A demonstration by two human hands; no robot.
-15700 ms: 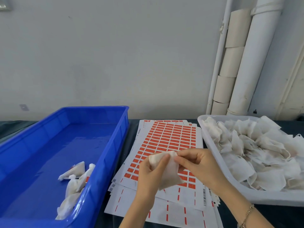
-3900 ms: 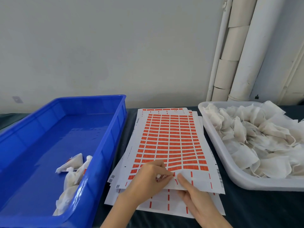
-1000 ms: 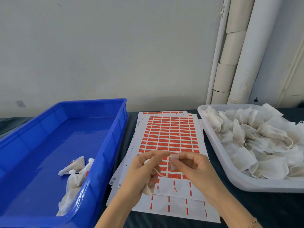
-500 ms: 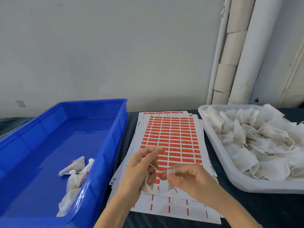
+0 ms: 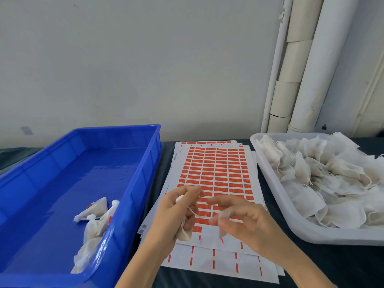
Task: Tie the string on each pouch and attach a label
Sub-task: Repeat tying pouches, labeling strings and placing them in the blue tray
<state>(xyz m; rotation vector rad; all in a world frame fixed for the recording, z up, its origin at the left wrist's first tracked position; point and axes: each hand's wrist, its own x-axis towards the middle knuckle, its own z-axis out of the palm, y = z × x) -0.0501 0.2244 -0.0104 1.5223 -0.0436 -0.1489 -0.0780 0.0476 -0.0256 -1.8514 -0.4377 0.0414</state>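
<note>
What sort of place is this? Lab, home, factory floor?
Probably a small hand-packing workbench: a blue bin holding a few pouches, a white tray heaped with more pouches, and stacked sheets of orange labels between them.

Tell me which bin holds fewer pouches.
The blue bin, on the left: just a few pouches in its near corner; the white bin is piled full.
</note>
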